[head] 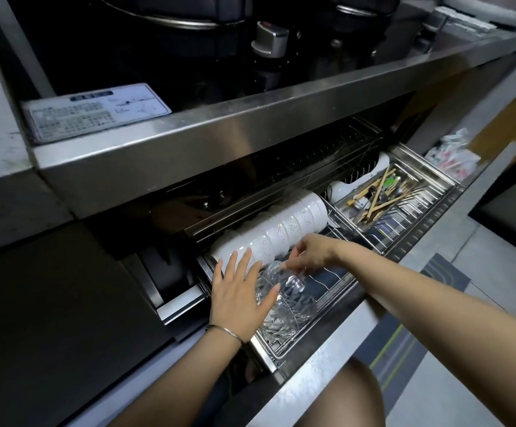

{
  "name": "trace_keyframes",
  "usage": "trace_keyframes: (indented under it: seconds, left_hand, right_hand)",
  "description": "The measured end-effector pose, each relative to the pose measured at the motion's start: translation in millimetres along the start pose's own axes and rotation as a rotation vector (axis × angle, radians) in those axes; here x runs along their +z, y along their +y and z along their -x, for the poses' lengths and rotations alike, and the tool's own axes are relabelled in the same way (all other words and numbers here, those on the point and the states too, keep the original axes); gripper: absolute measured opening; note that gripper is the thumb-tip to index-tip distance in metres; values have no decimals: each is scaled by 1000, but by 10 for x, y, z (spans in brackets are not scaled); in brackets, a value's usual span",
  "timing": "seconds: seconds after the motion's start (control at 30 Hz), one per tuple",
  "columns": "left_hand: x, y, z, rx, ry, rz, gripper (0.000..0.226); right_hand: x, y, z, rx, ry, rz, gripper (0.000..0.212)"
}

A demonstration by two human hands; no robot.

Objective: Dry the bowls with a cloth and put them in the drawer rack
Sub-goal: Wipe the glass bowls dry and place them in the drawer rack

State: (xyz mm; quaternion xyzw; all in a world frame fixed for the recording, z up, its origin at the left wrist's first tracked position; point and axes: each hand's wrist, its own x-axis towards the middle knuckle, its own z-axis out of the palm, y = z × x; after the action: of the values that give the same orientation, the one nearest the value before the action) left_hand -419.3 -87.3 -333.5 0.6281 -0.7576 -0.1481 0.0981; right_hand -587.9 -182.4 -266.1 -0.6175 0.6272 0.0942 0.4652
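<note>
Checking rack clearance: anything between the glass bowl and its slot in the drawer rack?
Nothing visible. The glass bowl already sits on edge in the drawer rack, just in front of the row of white bowls. The left hand lies flat against it; the right hand pinches its rim.

Both bare forearms reach forward and down. The left hand (238, 295) lies flat, fingers straight and spread. The right hand (310, 254), wrist bent, curls its fingers, pinching the glass bowl (287, 303).
</note>
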Motion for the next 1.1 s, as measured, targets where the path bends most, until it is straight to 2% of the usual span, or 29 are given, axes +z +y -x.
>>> trace_keyframes:
  seconds: [0.1, 0.2, 0.3, 0.4, 0.53, 0.63, 0.73, 0.83, 0.97, 1.1]
  left_hand:
    - [-141, 3, -7, -26, -110, 65, 74]
    - [-437, 18, 1, -9, -150, 162, 58]
    - [-902, 122, 42, 59, -59, 218, 40]
    - [-1536, 265, 151, 156, 132, 189, 29]
    - [-2453, 293, 484, 312, 387, 185, 29]
    - [-2945, 69, 769, 398, 579, 158, 34]
    - [-3247, -371, 986, 342, 672, 102, 35]
    - [-3416, -914, 1194, 226, 676, 19, 38]
    - [-3550, -1507, 1481, 1, 604, -64, 53]
    - [-3615, -1898, 1646, -123, 545, -85, 72]
  right_hand:
    - [-133, -8, 225, -105, 234, 4, 23]
    - [-212, -105, 610, -292, 467, -210, 22]
    - [-220, -310, 1043, -504, 689, -347, 16]
    - [-173, -584, 1464, -657, 787, -403, 13]
    - [-87, -1065, 1952, -806, 886, -362, 17]
    - [24, -1511, 2159, -876, 891, -280, 23]
    - [204, -2005, 2226, -976, 864, -129, 30]
    - [411, -2433, 2180, -1056, 755, 27, 39]
    - [707, -2893, 1999, -1042, 557, 143, 49]
    - [939, -3247, 1825, -1024, 472, 297, 49]
